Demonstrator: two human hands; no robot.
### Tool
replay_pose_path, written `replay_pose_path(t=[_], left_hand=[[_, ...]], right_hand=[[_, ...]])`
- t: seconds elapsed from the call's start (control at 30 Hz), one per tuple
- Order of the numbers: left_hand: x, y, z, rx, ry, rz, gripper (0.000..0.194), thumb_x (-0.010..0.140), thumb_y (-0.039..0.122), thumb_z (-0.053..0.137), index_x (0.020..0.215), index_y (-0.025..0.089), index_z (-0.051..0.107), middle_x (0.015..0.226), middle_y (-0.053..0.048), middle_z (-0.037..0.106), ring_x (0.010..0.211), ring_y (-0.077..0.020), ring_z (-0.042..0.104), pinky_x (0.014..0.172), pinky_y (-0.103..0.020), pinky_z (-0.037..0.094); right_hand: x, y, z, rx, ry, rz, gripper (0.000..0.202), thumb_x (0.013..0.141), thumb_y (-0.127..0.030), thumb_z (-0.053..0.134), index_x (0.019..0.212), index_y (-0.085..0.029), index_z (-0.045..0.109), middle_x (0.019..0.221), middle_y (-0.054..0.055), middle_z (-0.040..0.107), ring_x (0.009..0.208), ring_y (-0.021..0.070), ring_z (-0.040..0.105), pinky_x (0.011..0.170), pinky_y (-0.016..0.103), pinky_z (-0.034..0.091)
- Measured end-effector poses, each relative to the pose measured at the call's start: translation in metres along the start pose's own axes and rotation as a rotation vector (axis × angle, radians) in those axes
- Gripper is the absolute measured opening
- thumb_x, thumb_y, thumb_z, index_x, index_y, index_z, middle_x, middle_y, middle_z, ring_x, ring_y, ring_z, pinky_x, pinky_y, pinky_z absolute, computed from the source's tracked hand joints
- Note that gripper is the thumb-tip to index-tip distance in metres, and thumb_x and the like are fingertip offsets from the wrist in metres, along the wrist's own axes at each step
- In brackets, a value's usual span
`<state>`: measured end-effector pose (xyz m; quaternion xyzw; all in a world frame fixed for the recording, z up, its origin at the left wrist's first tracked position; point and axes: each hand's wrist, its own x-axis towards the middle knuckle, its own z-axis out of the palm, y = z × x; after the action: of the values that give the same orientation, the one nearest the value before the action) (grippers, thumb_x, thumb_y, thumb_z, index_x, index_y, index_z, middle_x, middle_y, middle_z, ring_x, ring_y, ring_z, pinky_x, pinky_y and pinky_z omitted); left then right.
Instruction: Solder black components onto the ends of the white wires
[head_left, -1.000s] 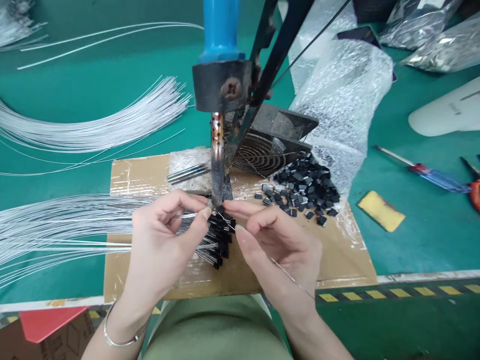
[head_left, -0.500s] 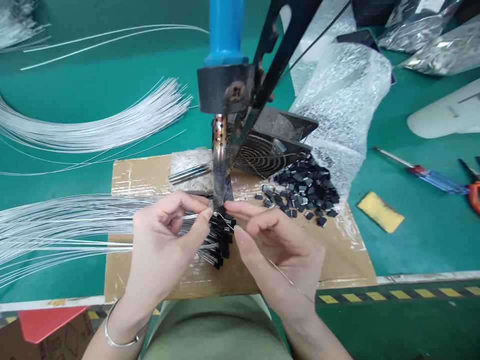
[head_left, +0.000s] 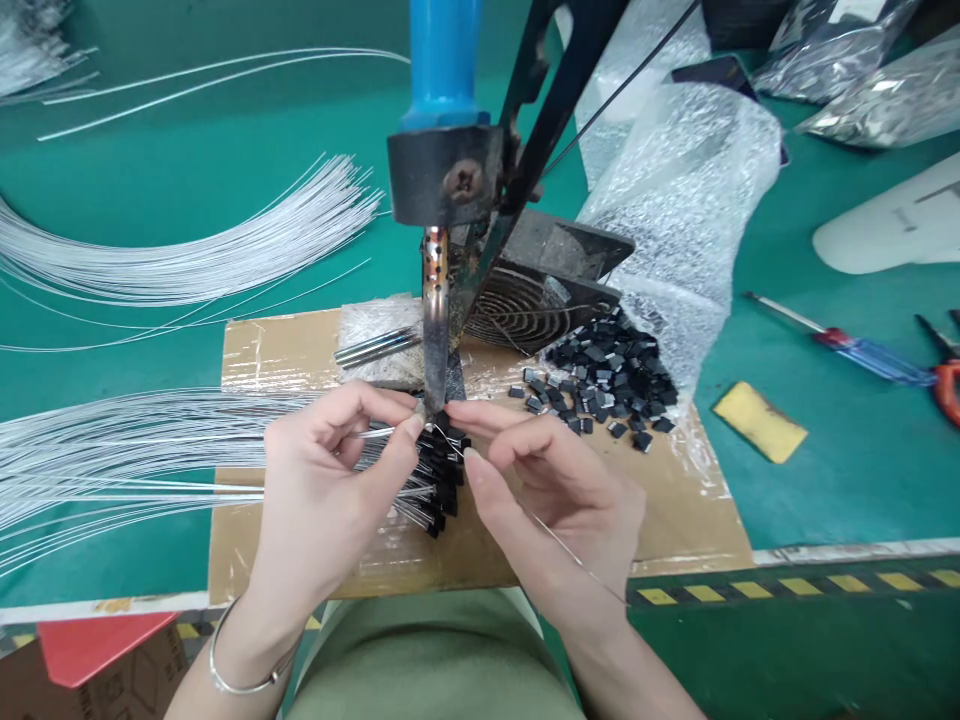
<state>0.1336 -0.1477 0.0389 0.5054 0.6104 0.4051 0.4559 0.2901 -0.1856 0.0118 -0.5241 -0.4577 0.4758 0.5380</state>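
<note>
A soldering iron [head_left: 437,310] with a blue handle points straight down in a black clamp, its tip between my two hands. My left hand [head_left: 330,490] is closed, pinching the end of a white wire [head_left: 379,433] just beside the tip. With thumb and fingers, my right hand [head_left: 555,510] grips a thin solder wire [head_left: 570,555]. One end of the solder reaches the iron's tip, while the rest trails across the palm to the wrist. Beneath the fingers lie several white wires with black connectors [head_left: 442,490] on their ends. The exact joint at the tip is partly hidden by my fingertips.
Cardboard [head_left: 675,510] covers the work spot, with loose black connectors [head_left: 615,370] piled on it. Behind the iron stands a fan with a spiral guard [head_left: 517,305]. A yellow sponge [head_left: 760,421] and a screwdriver [head_left: 862,352] lie right; a white wire bundle [head_left: 187,260] lies left.
The view has shifted very slightly, so the iron appears a little further left. Both hands keep the same hold on the white wire and the solder wire.
</note>
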Motion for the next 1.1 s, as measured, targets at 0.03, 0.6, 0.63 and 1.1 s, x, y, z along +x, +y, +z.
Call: replay_pose_path(t=[0.03,0.6,0.63,1.1], left_hand=[[0.0,0.0,0.0003,0.002,0.004,0.003,0.014,0.08,0.008,0.08,0.075,0.021,0.076,0.083,0.001,0.079,0.077,-0.0123,0.074,0.068,-0.017,0.055],[0.0007,-0.002,0.0004,0.003,-0.019,0.007,0.012,0.084,0.011,0.079,0.076,0.02,0.076,0.084,0.0,0.079,0.076,-0.0122,0.074,0.066,-0.017,0.054],[0.0005,-0.002,0.0004,0.003,-0.019,0.009,0.012,0.084,0.011,0.078,0.076,0.02,0.076,0.084,0.0,0.079,0.076,-0.012,0.074,0.067,-0.017,0.054],[-0.0015,0.0001,0.0014,-0.016,-0.005,0.006,0.014,0.084,0.01,0.078,0.076,0.021,0.075,0.087,0.002,0.08,0.078,-0.0105,0.074,0.069,-0.015,0.055]], right_hand=[[-0.0001,-0.0002,0.0001,-0.002,0.003,-0.003,0.018,0.094,-0.014,0.072,0.082,-0.025,0.063,0.123,0.007,0.081,0.115,0.0252,0.077,0.109,0.044,0.059],[-0.0006,0.0003,-0.0004,-0.016,0.006,-0.006,0.018,0.095,-0.016,0.073,0.082,-0.025,0.063,0.121,0.007,0.081,0.114,0.0249,0.078,0.105,0.041,0.06],[-0.0007,0.0001,-0.0004,-0.015,0.007,-0.003,0.018,0.095,-0.016,0.073,0.082,-0.024,0.063,0.121,0.008,0.081,0.114,0.0248,0.078,0.105,0.041,0.06],[-0.0004,0.002,0.0029,-0.035,0.026,-0.073,0.018,0.093,-0.011,0.072,0.083,-0.024,0.065,0.119,0.004,0.081,0.111,0.0213,0.078,0.102,0.036,0.06]])
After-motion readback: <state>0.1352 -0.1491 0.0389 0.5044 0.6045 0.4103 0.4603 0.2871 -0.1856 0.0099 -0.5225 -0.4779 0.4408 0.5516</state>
